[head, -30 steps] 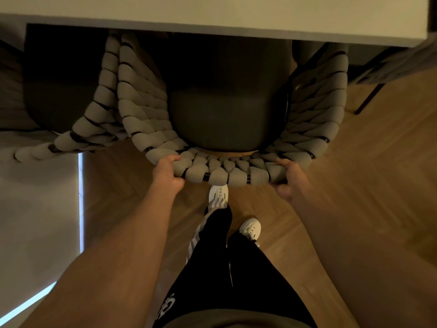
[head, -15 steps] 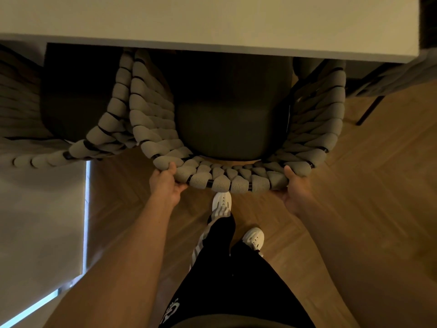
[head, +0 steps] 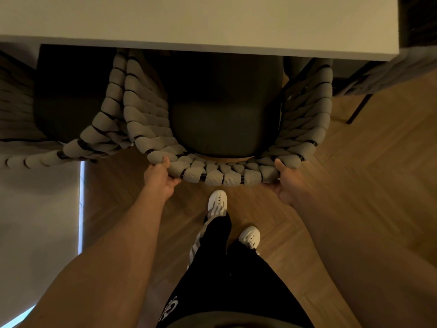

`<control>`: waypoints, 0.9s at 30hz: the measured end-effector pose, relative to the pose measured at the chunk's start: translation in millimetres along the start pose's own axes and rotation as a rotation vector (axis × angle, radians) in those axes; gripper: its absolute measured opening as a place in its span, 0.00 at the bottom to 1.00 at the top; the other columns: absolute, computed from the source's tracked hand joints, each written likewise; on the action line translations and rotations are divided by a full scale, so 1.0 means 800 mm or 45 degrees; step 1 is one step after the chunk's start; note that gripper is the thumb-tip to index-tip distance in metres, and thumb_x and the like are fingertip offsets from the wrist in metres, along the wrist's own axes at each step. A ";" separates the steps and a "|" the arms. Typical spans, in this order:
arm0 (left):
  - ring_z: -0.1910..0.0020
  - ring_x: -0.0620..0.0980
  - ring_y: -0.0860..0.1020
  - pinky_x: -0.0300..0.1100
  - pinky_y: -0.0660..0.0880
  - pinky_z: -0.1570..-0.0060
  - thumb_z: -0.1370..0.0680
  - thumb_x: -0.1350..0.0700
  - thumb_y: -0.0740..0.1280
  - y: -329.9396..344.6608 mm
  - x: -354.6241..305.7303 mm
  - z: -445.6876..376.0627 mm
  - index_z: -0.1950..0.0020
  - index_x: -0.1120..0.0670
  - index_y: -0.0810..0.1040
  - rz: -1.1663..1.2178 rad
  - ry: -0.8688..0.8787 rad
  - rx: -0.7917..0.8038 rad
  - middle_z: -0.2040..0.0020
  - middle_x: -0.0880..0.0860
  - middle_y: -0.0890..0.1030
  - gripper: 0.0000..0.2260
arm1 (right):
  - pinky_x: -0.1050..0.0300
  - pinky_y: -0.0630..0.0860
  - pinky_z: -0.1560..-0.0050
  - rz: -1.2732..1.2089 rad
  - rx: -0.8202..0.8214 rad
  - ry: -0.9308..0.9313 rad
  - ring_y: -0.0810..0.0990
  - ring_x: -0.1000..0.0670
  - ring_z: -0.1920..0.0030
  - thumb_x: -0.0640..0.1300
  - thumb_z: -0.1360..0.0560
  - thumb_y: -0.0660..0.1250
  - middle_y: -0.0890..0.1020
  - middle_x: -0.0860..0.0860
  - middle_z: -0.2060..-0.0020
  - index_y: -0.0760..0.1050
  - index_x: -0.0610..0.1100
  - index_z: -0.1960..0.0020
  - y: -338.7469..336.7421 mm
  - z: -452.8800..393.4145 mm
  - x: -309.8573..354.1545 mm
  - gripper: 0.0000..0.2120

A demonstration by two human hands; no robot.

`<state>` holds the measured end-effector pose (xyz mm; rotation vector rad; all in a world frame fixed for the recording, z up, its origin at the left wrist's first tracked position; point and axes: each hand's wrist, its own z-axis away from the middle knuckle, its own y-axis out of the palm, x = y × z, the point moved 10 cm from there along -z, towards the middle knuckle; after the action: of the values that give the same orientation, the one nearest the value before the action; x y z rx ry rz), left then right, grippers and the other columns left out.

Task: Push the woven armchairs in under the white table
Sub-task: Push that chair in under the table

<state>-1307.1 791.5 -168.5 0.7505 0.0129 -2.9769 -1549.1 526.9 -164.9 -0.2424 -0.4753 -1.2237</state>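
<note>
Woven armchair [head: 227,171], gripped at its back rim by left hand [head: 160,178] and right hand [head: 287,179], sits further under the white table [head: 189,22] than 1 second ago.

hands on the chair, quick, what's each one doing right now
Left hand: gripping the back rim of the woven armchair, thumb on top.
Right hand: gripping the same rim at its other end.

Woven armchair [head: 222,143] and white shoes [head: 217,200] on wooden floor [head: 366,185].
</note>
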 end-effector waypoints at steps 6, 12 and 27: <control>0.40 0.59 0.79 0.57 0.79 0.41 0.19 0.57 0.68 -0.007 0.003 0.030 0.29 0.58 0.71 -0.158 -0.058 0.004 0.39 0.61 0.79 0.19 | 0.50 0.84 0.52 0.141 -0.031 0.041 0.83 0.45 0.44 0.44 0.18 0.64 0.82 0.46 0.43 0.72 0.43 0.34 -0.021 0.012 -0.002 0.13; 0.50 0.52 0.82 0.46 0.82 0.46 0.21 0.66 0.68 -0.023 -0.004 0.062 0.36 0.63 0.76 -0.451 0.006 -0.145 0.45 0.60 0.81 0.13 | 0.47 0.82 0.42 0.345 -0.103 0.008 0.85 0.47 0.49 0.40 0.20 0.68 0.84 0.45 0.52 0.78 0.43 0.50 -0.048 0.039 0.001 0.01; 0.62 0.49 0.78 0.44 0.79 0.60 0.17 0.61 0.63 0.190 0.069 0.144 0.44 0.59 0.78 -1.511 0.197 0.505 0.54 0.57 0.79 0.06 | 0.56 0.79 0.58 0.272 -0.195 -0.020 0.80 0.51 0.60 0.39 0.19 0.64 0.81 0.45 0.55 0.76 0.41 0.44 -0.159 0.111 0.024 0.05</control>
<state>-1399.6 633.0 -91.7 1.4100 -0.1976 -4.0753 -1683.5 506.4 -87.2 -0.4234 -0.3594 -1.0500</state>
